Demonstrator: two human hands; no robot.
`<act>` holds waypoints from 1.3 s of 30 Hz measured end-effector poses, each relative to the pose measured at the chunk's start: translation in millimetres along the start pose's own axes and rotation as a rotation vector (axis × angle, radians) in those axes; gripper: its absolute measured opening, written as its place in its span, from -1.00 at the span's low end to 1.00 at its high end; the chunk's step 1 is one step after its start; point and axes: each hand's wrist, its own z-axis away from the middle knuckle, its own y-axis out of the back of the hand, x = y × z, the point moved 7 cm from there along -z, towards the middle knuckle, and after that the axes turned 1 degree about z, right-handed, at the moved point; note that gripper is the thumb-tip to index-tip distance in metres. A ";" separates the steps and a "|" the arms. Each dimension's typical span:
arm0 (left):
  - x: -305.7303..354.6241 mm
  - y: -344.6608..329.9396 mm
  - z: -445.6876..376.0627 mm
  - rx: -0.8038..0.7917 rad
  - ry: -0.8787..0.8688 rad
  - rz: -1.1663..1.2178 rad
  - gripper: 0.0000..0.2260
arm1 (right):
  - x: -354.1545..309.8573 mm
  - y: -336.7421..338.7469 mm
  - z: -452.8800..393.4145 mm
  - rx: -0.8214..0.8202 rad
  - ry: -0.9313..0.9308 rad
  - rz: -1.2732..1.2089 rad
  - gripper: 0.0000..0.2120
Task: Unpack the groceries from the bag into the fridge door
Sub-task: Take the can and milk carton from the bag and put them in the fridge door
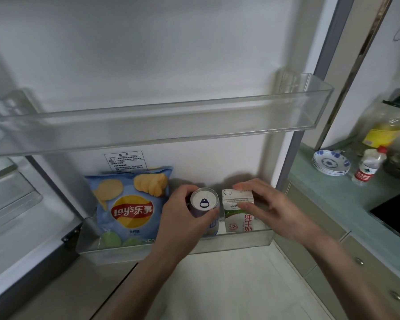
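Seating nearly done — can [204, 204] gripped by left hand [180, 218], milk carton [238, 209] pinched by right hand [263, 204], chips [129, 204] already placed in lower door shelf [240, 243] — bag unseen.

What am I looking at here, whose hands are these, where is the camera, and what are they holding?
There is no machine here. A person wears one wide-angle camera on the head, so you look forward and down along their own arms at an open fridge door.

The left hand grips a drink can with a pull tab on top. The right hand holds a milk carton at its top, fingers behind and thumb in front. Both items stand in the lower door shelf, next to a blue bag of Lay's chips on the left.

The clear upper door shelf has nothing in it. At the far right is a kitchen counter with stacked blue-and-white plates and bottles.
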 end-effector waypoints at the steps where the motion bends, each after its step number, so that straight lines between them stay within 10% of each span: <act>1: -0.4 -0.3 0.0 0.003 -0.002 -0.005 -0.59 | -1.0 0.3 -0.1 0.000 0.011 0.029 -0.67; 16: 4.3 1.9 5.3 -0.031 -0.003 -0.014 -0.58 | -14.2 2.1 7.5 0.055 0.009 0.119 -0.57; 26: 38.9 17.2 24.9 0.045 -0.348 -0.417 -0.58 | -79.5 -12.2 46.6 0.408 0.094 0.685 -0.48; 39: 79.4 -21.6 65.3 -0.048 -0.825 -0.486 -0.54 | -127.0 6.1 173.8 0.717 -0.426 1.073 -0.36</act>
